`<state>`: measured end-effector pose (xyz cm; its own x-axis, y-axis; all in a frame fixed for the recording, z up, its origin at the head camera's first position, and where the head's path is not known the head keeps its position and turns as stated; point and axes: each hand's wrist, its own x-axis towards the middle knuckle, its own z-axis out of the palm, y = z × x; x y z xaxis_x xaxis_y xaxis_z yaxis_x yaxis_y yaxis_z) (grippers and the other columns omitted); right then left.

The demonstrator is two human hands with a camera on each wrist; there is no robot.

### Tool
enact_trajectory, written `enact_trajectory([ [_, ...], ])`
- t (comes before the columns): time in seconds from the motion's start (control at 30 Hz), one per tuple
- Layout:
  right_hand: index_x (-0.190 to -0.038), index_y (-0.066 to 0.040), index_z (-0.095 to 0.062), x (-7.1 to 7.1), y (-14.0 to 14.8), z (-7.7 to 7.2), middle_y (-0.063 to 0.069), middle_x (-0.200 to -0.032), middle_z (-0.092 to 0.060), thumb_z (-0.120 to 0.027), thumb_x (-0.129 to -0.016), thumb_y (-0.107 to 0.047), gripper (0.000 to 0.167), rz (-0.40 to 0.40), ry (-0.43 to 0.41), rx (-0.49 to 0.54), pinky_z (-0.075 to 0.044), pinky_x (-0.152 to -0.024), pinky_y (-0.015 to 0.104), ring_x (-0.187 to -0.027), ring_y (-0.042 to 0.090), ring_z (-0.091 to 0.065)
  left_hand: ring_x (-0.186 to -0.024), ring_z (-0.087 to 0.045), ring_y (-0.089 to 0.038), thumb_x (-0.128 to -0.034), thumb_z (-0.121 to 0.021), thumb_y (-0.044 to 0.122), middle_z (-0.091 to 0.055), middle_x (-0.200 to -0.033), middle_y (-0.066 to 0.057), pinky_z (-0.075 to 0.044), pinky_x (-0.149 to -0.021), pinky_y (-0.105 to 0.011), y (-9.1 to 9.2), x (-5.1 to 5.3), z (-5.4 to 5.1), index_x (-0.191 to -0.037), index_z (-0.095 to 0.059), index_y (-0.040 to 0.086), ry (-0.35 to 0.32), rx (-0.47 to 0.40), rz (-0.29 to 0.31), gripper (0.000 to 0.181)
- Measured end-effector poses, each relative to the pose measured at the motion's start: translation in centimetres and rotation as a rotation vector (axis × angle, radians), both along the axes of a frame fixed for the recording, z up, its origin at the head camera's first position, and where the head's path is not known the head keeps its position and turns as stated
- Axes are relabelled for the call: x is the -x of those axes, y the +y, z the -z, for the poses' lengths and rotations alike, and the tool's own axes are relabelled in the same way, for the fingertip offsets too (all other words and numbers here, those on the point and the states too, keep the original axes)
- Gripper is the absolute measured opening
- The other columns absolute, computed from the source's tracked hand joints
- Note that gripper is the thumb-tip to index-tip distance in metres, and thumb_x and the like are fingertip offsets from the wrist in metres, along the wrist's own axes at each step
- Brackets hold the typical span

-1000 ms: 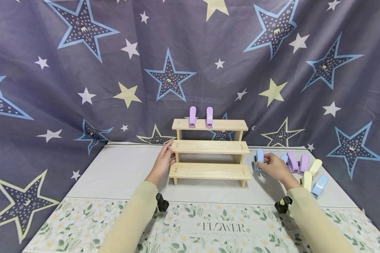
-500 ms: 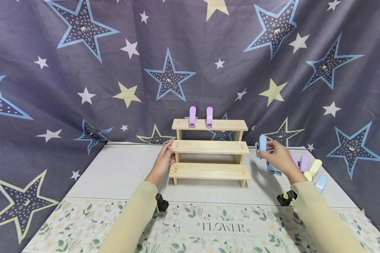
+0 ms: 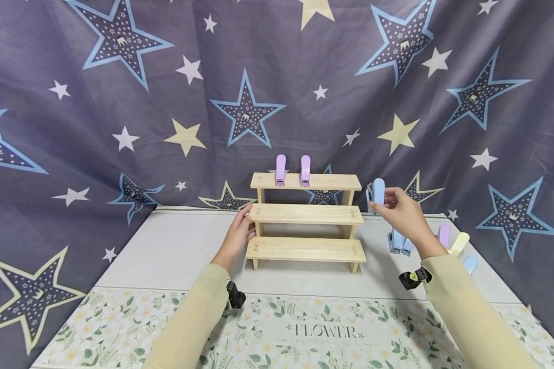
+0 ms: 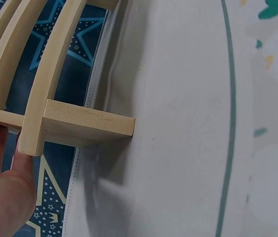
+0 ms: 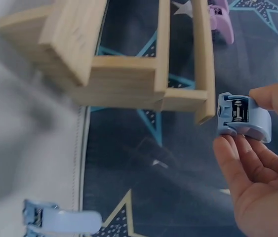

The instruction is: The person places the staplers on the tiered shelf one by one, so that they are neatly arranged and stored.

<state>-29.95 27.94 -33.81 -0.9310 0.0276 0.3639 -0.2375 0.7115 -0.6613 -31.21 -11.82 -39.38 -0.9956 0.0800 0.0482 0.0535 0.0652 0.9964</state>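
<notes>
A light-blue plastic stapler (image 3: 378,192) is pinched by the right hand (image 3: 403,211) near the right edge of the pale wooden three-tier stand (image 3: 307,213), gripped by the left hand (image 3: 235,234); carrying seems in hand, leftward guidance called for.

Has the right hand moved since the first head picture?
Yes, upward: the right hand has risen from level with the bottom shelf to roughly the middle shelf.
</notes>
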Motion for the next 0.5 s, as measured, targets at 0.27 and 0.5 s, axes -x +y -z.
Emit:
enact_trajectory([
  [0.27, -0.136, 0.005, -0.050, 0.9, -2.0, -1.4, 0.024, -0.117, -0.063, -0.071, -0.094, -0.036, 0.062, -0.044, 0.020, 0.024, -0.054, -0.086, 0.045, -0.106, 0.037, -0.063, -0.139, -0.038, -0.041, -0.1114, -0.030, 0.021, -0.033, -0.155, -0.024, -0.034, -0.115, -0.052, -0.3, 1.4, 1.1, -0.159, -0.026, 0.012, -0.038, -0.047, -0.011, 0.049],
  [0.5, -0.137, 0.003, -0.052, 2.2, -3.7, -1.6, 0.023, -0.116, -0.064, -0.072, -0.094, -0.031, 0.058, -0.069, 0.034, 0.067, -0.054, -0.088, 0.046, -0.105, 0.035, -0.063, -0.139, -0.039, -0.040, -0.1112, -0.031, 0.029, -0.035, -0.155, -0.021, -0.035, -0.115, -0.051, -0.3, 2.6, 3.0, -0.160, -0.026, 0.019, -0.001, -0.041, -0.019, 0.050],
])
